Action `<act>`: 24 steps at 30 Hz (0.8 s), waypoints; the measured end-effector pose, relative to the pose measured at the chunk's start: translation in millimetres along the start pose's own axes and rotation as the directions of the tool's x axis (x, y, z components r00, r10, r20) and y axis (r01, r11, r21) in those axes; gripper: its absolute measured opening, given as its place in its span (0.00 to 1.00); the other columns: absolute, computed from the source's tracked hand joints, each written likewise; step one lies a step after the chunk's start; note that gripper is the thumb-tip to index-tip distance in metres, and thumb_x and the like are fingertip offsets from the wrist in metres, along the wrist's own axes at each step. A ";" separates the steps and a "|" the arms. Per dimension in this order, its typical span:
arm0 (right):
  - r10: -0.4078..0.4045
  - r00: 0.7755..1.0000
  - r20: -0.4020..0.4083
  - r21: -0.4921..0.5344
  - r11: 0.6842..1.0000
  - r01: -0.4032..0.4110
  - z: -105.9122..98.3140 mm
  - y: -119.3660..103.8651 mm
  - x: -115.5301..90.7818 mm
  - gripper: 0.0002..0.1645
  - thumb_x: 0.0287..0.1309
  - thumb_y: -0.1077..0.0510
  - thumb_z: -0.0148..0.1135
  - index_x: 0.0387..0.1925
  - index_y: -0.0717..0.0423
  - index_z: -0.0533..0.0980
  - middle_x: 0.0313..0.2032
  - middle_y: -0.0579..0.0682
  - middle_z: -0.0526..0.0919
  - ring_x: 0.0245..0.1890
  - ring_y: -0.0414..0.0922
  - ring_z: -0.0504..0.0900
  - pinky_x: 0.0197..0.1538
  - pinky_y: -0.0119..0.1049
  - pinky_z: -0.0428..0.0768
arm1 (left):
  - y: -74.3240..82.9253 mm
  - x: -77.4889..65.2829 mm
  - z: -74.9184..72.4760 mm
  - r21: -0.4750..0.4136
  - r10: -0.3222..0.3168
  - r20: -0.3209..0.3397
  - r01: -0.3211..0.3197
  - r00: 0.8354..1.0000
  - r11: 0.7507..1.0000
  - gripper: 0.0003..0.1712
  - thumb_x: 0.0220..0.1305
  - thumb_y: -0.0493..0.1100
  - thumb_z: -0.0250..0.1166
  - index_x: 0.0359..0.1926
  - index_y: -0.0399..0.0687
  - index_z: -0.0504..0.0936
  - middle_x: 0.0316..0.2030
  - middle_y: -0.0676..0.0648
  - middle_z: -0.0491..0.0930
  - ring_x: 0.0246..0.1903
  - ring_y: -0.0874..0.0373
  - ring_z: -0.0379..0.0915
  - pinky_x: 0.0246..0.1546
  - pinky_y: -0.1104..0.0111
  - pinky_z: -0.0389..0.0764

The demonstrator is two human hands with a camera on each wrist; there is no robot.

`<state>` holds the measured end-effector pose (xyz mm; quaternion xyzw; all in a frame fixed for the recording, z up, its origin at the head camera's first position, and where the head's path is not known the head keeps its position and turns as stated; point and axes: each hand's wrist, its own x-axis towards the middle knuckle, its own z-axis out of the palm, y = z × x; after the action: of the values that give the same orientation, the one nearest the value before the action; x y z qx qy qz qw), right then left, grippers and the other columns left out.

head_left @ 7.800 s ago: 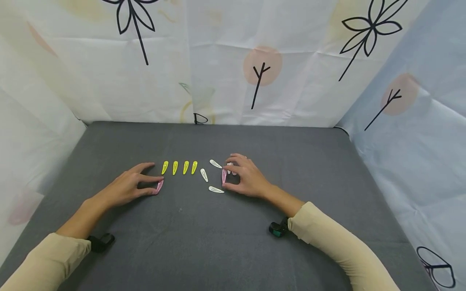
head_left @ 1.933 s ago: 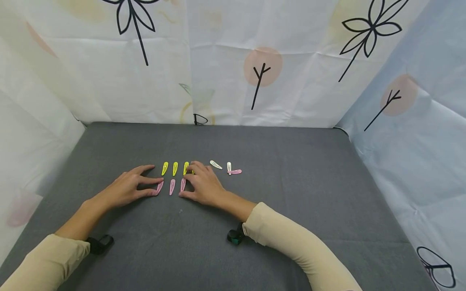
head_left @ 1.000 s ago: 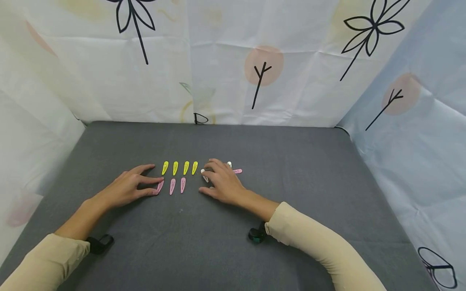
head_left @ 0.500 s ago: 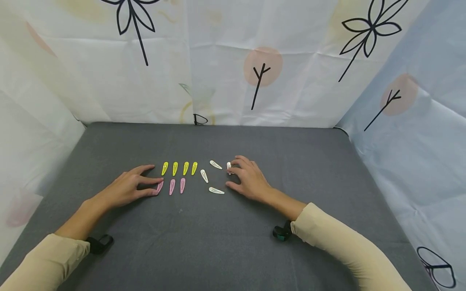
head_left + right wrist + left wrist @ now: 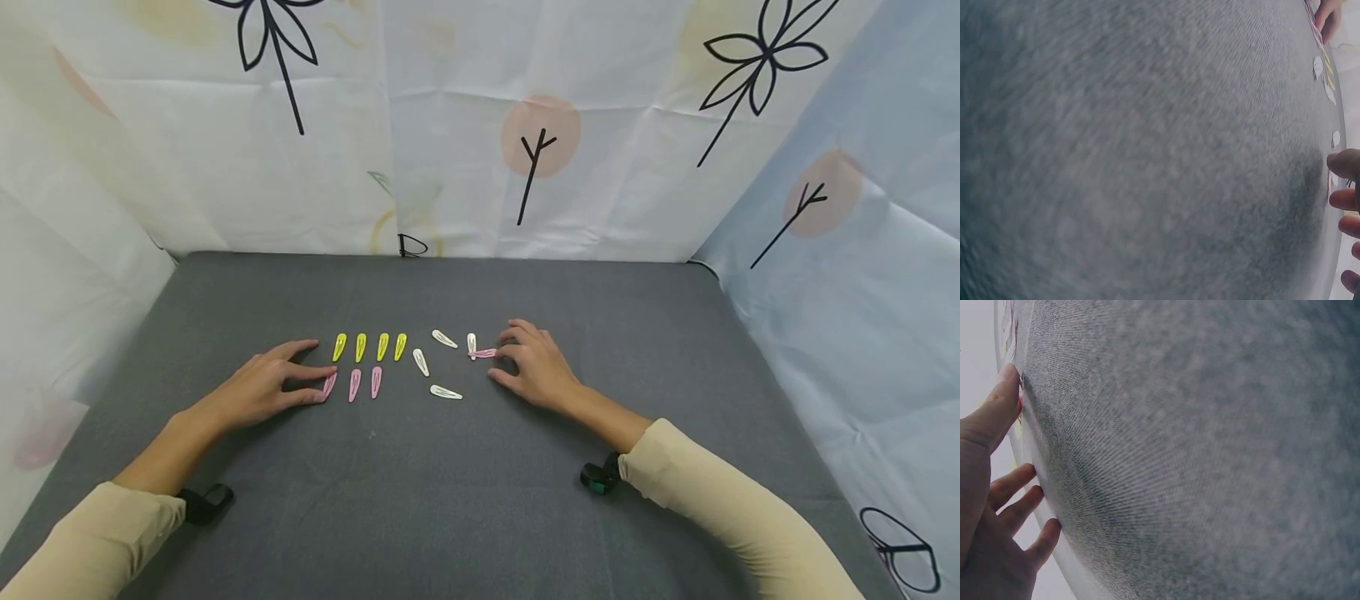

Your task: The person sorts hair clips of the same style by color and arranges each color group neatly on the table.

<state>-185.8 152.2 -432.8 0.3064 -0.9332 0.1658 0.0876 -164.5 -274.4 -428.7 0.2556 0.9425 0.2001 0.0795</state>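
At the left end of a row of pink hair clips, my left hand (image 5: 262, 385) pinches one pink hair clip (image 5: 329, 384) between thumb and index finger. Two more pink clips (image 5: 355, 385) lie to its right, side by side. My right hand (image 5: 543, 372) hovers low at the right end of another pink hair clip (image 5: 484, 353), fingers loosely bent and thumb apart. That clip lies crosswise over the lower end of an upright white clip (image 5: 472, 342). In the right wrist view the thumb (image 5: 1344, 164) and fingertips show close to the table.
Several yellow hair clips (image 5: 362, 347) form a row above the pink ones. Three white clips lie scattered between the rows and my right hand, one (image 5: 446, 392) lowest. The grey table (image 5: 420, 500) ends at a patterned white cloth (image 5: 450, 167) behind.
My right hand has set pink clips beside the left one, then moved away right, past the white clips to the crosswise pink clip. The left hand has stayed in place.
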 end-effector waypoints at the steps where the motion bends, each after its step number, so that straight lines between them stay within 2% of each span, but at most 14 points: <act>1: 0.001 1.000 -0.004 0.001 1.000 -0.001 0.3 1.2 -0.2 0.15 0.55 0.50 0.74 0.38 0.57 0.87 0.51 0.54 0.81 0.67 0.55 0.68 0.60 0.53 0.70 | 0.1 0.1 -0.2 0.000 0.000 0.000 0.000 1.000 1.000 0.30 0.62 0.58 0.70 0.61 0.52 0.82 0.68 0.31 0.64 0.67 0.30 0.58 0.60 0.32 0.60; 13: 0.026 0.999 -0.019 0.009 1.000 -0.026 5.6 8.3 4.1 0.18 0.57 0.48 0.73 0.43 0.57 0.86 0.51 0.55 0.81 0.66 0.55 0.68 0.58 0.53 0.70 | 1.2 0.5 -1.2 -0.005 -0.012 0.006 0.012 1.000 1.000 0.30 0.61 0.59 0.70 0.61 0.53 0.81 0.69 0.31 0.63 0.67 0.30 0.58 0.60 0.33 0.59; 24: 0.035 0.999 -0.025 0.049 0.998 -0.034 12.1 8.0 11.6 0.30 0.52 0.39 0.74 0.46 0.58 0.85 0.51 0.54 0.81 0.65 0.54 0.70 0.55 0.54 0.71 | -1.3 0.5 0.4 -0.003 -0.013 -0.001 0.013 1.000 1.000 0.29 0.61 0.56 0.71 0.62 0.53 0.81 0.69 0.32 0.63 0.67 0.31 0.58 0.61 0.33 0.59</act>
<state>-200.6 147.6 -443.0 0.2901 -0.9329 0.1936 0.0892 -165.4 -275.1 -429.6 0.2494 0.9438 0.2012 0.0808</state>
